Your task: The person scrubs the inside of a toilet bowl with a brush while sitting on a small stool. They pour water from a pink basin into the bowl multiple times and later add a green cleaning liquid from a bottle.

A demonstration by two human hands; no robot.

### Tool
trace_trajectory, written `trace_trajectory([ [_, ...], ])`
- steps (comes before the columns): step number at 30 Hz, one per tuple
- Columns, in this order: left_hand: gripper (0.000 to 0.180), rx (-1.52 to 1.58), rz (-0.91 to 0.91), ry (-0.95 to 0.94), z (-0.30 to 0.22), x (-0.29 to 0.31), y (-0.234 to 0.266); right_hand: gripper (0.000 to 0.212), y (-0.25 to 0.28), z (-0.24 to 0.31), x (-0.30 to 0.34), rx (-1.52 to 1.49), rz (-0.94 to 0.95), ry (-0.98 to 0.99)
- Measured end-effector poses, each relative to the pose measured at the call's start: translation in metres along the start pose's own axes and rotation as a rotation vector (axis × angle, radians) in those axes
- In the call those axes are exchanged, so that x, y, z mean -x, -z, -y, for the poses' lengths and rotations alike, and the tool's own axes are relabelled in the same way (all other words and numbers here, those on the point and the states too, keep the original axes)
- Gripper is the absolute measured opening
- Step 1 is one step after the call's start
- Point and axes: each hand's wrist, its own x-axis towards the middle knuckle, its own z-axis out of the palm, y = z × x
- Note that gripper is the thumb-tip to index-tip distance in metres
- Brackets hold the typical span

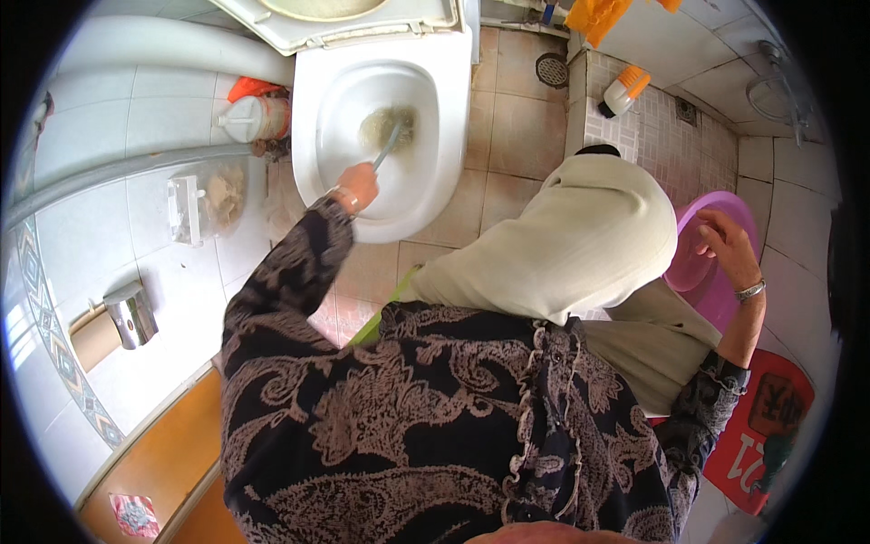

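Observation:
My left hand (356,188) is closed round the pale blue-grey handle of what looks like a toilet brush (390,147). It reaches over the front rim of a white toilet (449,172), with the handle slanting down into the bowl. The brush's lower end sits in murky, brownish water (373,129) and cannot be made out. On the far right, my right hand (728,247) hangs over a purple basin (732,204) near my knee. Its fingers are loosely bent and apart, holding nothing. A metal-banded watch or bracelet circles that wrist.
The raised toilet seat (381,34) stands behind the bowl. Left of it are a grey pipe (127,175), a white container (258,118) and a wall-mounted paper holder (130,313). An orange-capped bottle (625,91) lies beyond my knee. A red bag (761,426) is at lower right.

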Motion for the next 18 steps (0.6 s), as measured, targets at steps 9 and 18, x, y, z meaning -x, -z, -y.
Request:
trace_trajectory([
  [9, 0.019, 0.264, -0.09, 0.168, -0.023, 0.011, -0.01, 0.03, -0.003, -0.002, -0.012, -0.044, 0.075, 0.029],
  [18, 0.02, 0.343, -0.272, -0.038, -0.073, 0.122, 0.022, 0.031, -0.005, -0.004, -0.015, -0.068, 0.128, -0.003],
])
